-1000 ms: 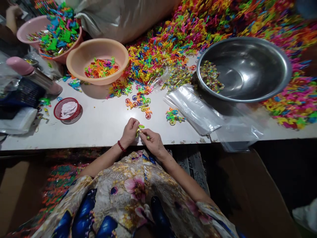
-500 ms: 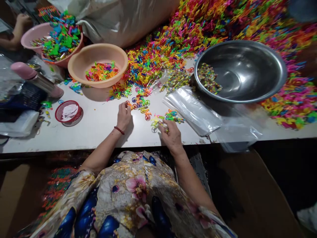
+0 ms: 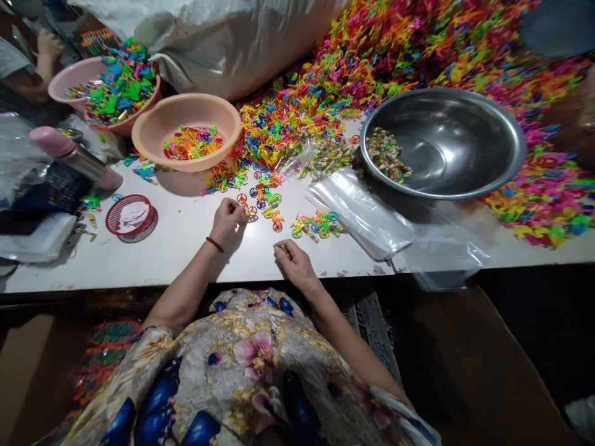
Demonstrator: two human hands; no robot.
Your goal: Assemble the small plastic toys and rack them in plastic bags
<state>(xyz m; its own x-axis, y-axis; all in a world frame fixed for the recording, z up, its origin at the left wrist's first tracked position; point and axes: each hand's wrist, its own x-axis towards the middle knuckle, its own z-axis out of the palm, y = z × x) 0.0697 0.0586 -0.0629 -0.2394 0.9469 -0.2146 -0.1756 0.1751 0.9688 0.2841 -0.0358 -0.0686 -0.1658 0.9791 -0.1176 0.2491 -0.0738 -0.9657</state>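
Observation:
My left hand [image 3: 227, 219] rests on the white table [image 3: 186, 248], its fingers pinched on a small orange plastic bicycle [image 3: 242, 199] at the edge of a loose row of such toys [image 3: 264, 201]. My right hand [image 3: 294, 262] is near the table's front edge, fingers closed round a small yellow-green piece [image 3: 284, 248]. A little cluster of finished coloured toys [image 3: 318, 224] lies just right of and beyond it. A huge heap of coloured plastic parts [image 3: 372, 68] covers the far side of the table.
A steel bowl [image 3: 444, 142] with some small sweets stands at the right, clear plastic bags [image 3: 367, 214] in front of it. Two pink basins [image 3: 186, 131] with parts, a red lid [image 3: 131, 215] and a pink flask [image 3: 74, 158] are at the left. Another person's arm [image 3: 32, 68] shows far left.
My hands parted from a shared piece at the table edge. The left went forward to the row of bicycles. The right laid a toy on the cluster, then drew back.

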